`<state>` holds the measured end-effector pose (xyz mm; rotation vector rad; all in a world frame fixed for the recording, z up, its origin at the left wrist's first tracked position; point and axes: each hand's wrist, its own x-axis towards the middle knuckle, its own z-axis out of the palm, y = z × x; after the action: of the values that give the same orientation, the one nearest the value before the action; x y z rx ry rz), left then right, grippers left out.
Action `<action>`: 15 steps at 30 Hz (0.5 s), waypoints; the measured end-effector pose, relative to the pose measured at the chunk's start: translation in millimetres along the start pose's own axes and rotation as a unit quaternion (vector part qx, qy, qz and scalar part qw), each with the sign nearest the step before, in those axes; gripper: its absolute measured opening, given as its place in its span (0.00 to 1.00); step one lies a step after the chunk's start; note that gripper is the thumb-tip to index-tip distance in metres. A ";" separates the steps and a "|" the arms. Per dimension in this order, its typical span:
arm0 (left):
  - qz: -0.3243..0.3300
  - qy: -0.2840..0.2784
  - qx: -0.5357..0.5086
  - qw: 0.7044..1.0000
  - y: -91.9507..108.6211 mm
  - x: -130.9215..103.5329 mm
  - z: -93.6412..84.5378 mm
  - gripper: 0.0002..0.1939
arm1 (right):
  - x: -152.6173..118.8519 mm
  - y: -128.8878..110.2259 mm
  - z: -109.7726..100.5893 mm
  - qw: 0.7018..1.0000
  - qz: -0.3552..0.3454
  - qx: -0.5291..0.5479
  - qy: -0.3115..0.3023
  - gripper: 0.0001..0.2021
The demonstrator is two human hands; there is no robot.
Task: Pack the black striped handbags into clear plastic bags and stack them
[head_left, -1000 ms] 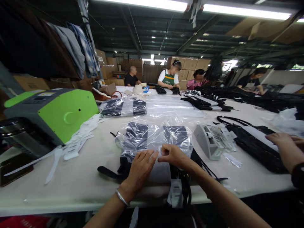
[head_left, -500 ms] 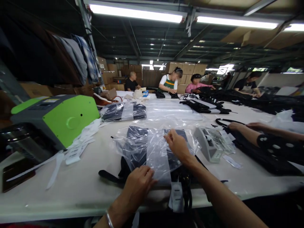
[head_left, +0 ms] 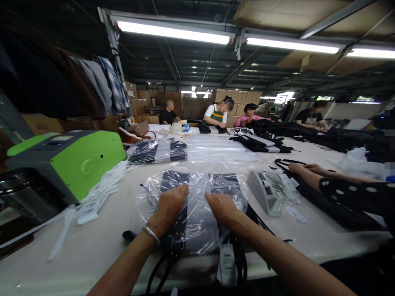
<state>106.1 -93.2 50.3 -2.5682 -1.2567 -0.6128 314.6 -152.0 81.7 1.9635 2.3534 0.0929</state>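
Observation:
A clear plastic bag (head_left: pixel 197 230) lies over a dark folded item (head_left: pixel 175 177) with a pale band down its middle, near the front edge. My left hand (head_left: pixel 172 203), with a silver bangle at the wrist, is closed on the plastic left of the band. On the band's other side my right hand (head_left: pixel 222 209) has its fingers closed on the plastic too. Dark straps and a white tag (head_left: pixel 226 263) hang from the item's near side over the table edge.
A green and grey machine (head_left: pixel 89 164) stands left, beside white strips (head_left: pixel 98 197). A grey dispenser (head_left: pixel 265 193) sits right of the bag. Another person's hands (head_left: pixel 304 169) work on a black item at right. Wrapped goods (head_left: pixel 157 151) lie behind.
My left hand has moved up and forward from the near edge of the plastic. My right hand has come slightly down. The plastic now reaches lower over the item.

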 end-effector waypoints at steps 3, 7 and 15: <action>0.020 -0.076 -0.006 0.997 -19.1 -8.9 3.4 0.12 | -3.1 38.6 -3.2 0.998 0.053 -0.015 -0.023 0.13; 0.042 -0.165 -0.003 0.985 -40.8 -29.1 10.8 0.14 | -14.4 91.2 -3.5 0.992 0.112 -0.032 -0.047 0.14; -0.034 -0.069 0.138 0.987 -90.2 -59.0 7.1 0.15 | -38.0 132.5 34.8 0.985 0.122 -0.095 -0.077 0.19</action>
<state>4.3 -76.8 18.1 -2.3776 -1.3711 -0.2536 454.5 -165.8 60.4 2.0717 1.9265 0.1658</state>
